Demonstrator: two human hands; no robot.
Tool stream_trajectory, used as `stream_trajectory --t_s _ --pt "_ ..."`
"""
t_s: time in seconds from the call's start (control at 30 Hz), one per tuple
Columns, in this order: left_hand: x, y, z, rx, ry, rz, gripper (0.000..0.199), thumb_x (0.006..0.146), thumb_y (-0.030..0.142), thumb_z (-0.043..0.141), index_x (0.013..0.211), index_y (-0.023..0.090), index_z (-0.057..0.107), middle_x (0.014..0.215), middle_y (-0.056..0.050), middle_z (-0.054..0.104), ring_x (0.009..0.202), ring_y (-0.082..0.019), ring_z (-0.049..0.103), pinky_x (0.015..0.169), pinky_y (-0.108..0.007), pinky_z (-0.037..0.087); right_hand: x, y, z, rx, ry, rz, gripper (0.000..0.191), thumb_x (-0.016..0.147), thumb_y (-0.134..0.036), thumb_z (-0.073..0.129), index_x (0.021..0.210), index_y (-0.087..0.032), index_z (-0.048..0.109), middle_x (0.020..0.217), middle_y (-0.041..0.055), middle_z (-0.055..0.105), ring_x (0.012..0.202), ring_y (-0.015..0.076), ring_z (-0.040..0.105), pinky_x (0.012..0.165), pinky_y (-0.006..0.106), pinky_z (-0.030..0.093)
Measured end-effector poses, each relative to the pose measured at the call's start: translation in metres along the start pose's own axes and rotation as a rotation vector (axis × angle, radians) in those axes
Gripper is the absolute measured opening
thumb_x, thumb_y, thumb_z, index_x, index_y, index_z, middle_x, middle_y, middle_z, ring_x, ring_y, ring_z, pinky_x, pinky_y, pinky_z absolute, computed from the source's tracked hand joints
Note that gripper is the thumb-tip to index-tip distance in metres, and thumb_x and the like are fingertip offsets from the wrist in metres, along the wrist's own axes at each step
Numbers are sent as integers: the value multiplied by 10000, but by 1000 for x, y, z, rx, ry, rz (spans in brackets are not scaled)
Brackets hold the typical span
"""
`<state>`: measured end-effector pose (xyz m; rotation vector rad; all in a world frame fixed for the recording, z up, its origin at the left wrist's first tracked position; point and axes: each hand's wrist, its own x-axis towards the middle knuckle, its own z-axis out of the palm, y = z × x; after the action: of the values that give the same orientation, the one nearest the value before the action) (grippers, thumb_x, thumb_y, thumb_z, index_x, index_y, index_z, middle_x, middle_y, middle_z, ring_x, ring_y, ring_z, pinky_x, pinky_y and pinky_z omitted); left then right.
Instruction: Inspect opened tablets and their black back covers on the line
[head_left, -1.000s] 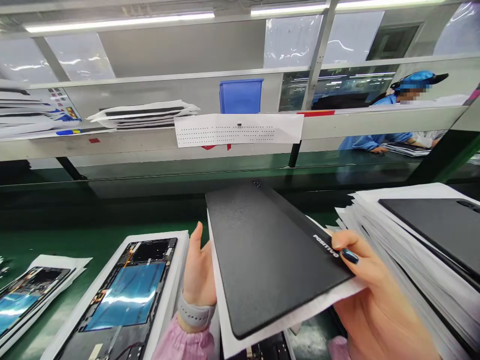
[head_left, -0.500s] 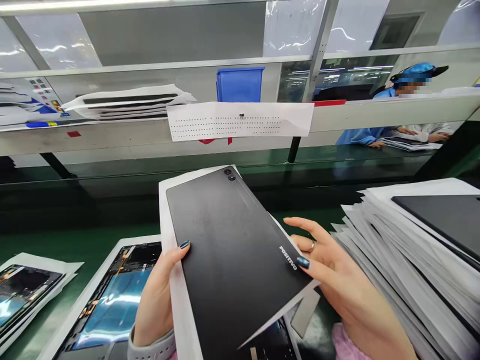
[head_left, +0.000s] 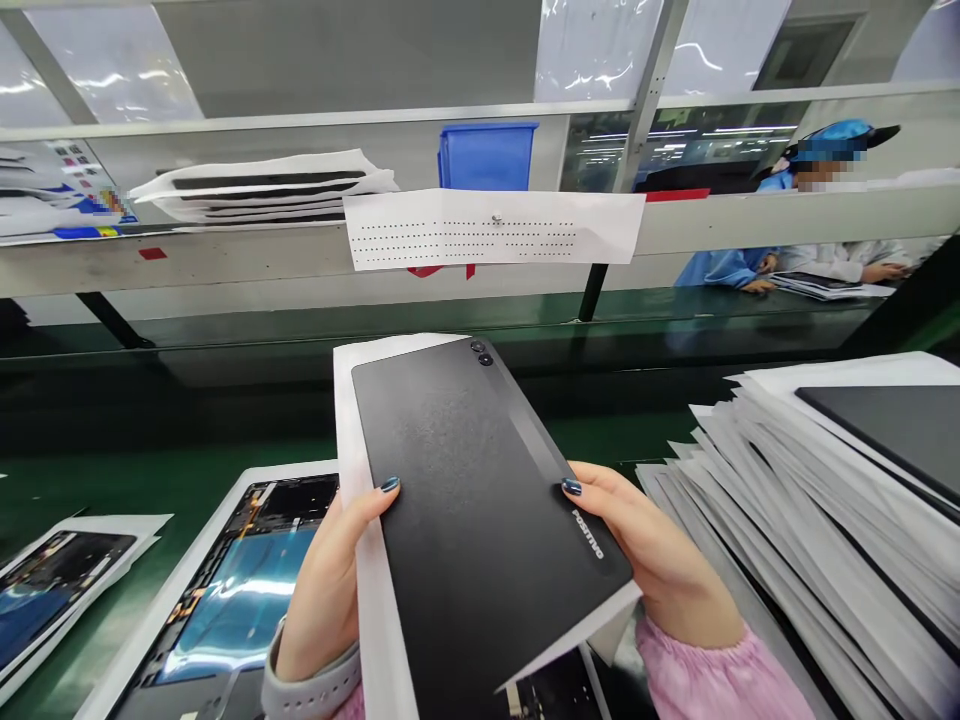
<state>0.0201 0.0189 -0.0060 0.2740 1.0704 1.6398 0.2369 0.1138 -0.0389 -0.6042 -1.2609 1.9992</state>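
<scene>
1. Black tablet (head_left: 480,530), back facing up, held in the air over the green conveyor belt (head_left: 187,480), long side pointing away from the body. Two round camera lenses (head_left: 480,352) at the far end; "POSITIVO" logo (head_left: 587,533) near the right edge.
2. White paper sheet (head_left: 356,480) beneath the tablet, sticking out past its left and far edges.
3. Left hand (head_left: 330,590): grasping tablet and sheet together at the left edge, thumb on the back, grey wristband (head_left: 307,690) at the wrist.
4. Right hand (head_left: 645,540): grasping the right edge, thumb on the back just above the logo, pink sleeve (head_left: 712,675) at the wrist.
5. Just below the left hand, an opened tablet (head_left: 247,570) with exposed internals, lying on the belt; another (head_left: 60,590) further left.
6. Beside the right hand, a tall stack of white sheets (head_left: 787,510), dark tablet (head_left: 885,430) on top.
7. Beyond the belt, a shelf (head_left: 225,265) with a perforated white sheet (head_left: 480,230) and a blue bin (head_left: 487,157); further off, a co-worker's blue sleeve (head_left: 720,268).
</scene>
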Motion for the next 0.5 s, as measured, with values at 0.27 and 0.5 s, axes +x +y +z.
stream_trajectory --t_s 0.27,0.5 --pt "10 -4 3 -72 -98 -45 382 944 360 588 1207 124 734 1124 -112 781 1181 -342 670 995 -391 568 1 -3 5 154 30 8 192 847 -298 792 1000 -185 814 808 46 796 613 137 726 611 198 567" --pt "19 -9 -4 -11 -19 -2 292 890 325 690 1104 147 775 925 -73 811 996 -294 749 892 -342 610 -1 -1 7 87 44 15 219 864 -339 778 1037 -208 807 919 63 806 819 204 770 758 283 600"
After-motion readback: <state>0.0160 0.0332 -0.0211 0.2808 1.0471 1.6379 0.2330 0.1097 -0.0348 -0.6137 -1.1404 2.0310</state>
